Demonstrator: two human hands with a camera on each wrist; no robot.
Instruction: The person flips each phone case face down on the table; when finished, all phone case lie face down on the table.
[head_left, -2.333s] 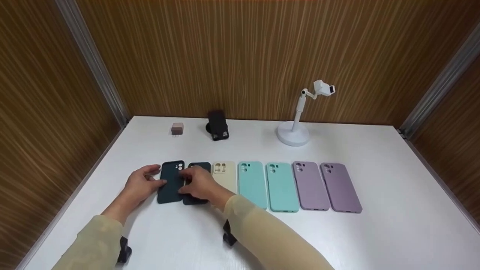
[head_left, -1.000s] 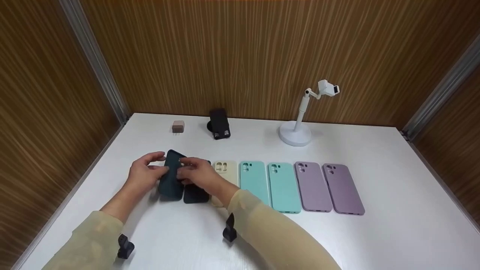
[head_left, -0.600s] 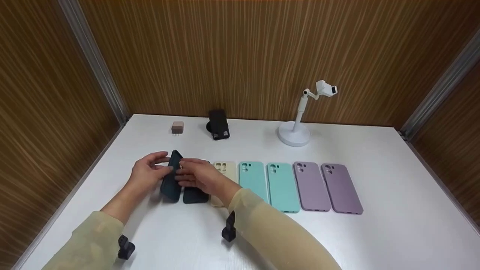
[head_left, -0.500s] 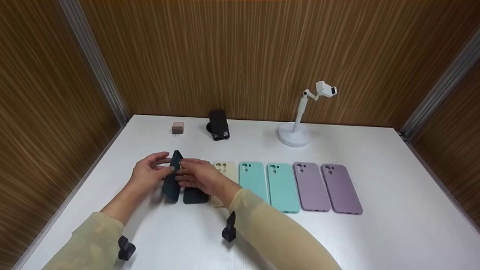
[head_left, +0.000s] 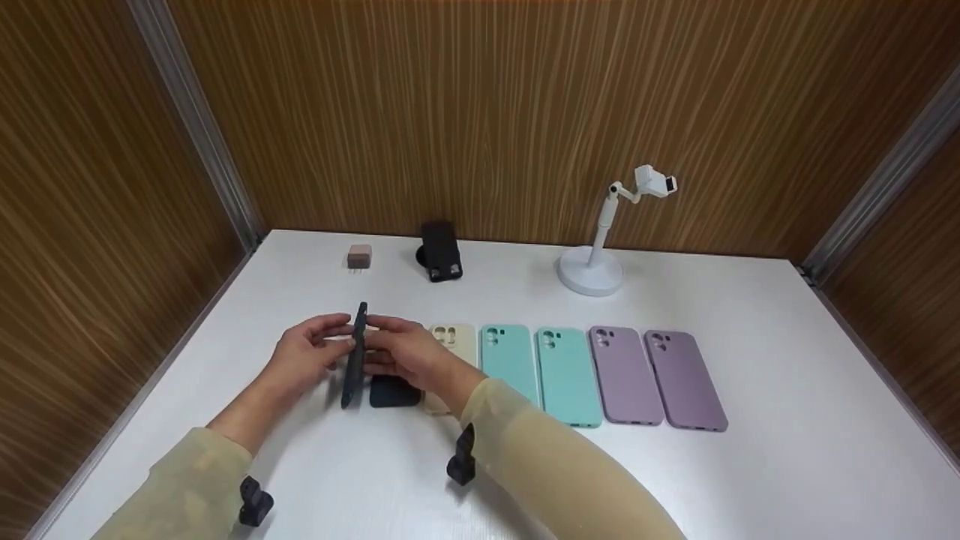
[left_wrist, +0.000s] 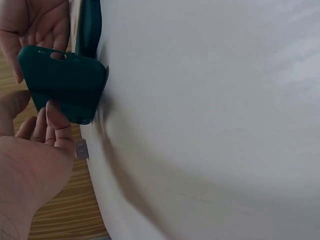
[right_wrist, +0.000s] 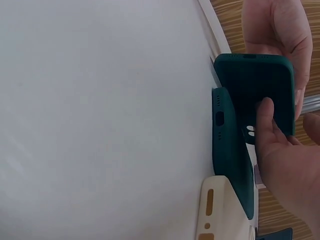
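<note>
A dark green phone case (head_left: 355,360) stands tilted up on its edge, nearly edge-on in the head view. My left hand (head_left: 300,356) holds it from the left, thumb against its outer back in the left wrist view. From the right, my right hand (head_left: 412,352) holds it too, with fingers on its hollow inner side (right_wrist: 240,85) in the right wrist view. A second dark green case (head_left: 395,391) lies flat under my right hand, partly covered. Beside it is a cream case (head_left: 454,341), partly hidden by the right wrist.
Two mint cases (head_left: 510,367) and two purple cases (head_left: 626,375) continue the row rightward. Behind stand a pinkish plug charger (head_left: 359,256), a black phone-like object (head_left: 441,251) on a stand, and a white holder with a round base (head_left: 590,271). Wood-grain panels (head_left: 480,120) enclose the table.
The dark green case has gone from lying flat, inner side up, to standing on edge with its inner side facing right. Both hands have risen with it. The other cases stay put.
</note>
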